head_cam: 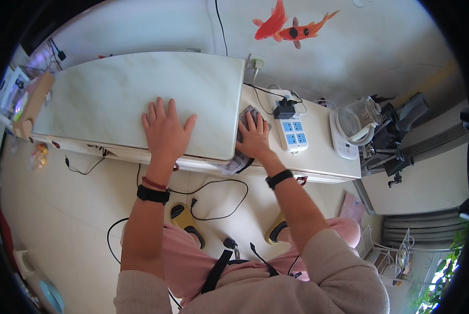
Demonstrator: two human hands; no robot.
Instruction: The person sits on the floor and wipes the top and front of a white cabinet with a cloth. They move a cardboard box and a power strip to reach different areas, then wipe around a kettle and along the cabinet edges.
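Observation:
My left hand (166, 131) lies flat with fingers spread on the pale marble-patterned cabinet top (101, 98), holding nothing. To its right, my right hand (254, 137) presses on a grey cloth (251, 113) on the lower cream cabinet surface (316, 157), beside the raised top's right end. Part of the cloth is hidden under that hand. A bunched, thin greyish item (234, 165) hangs at the front edge below the right hand; whether it is part of the cloth I cannot tell. Just right of the hand is a white power strip (293, 133) with blue sockets and a black adapter (284, 112) plugged in.
A glass kettle (358, 115) on a white base (344, 139) stands at the lower surface's right end, near black stands or tripods (399, 129). A cardboard piece (34, 104) sits at the far left. Black cables (218, 218) lie on the floor around my yellow slippers (187, 221).

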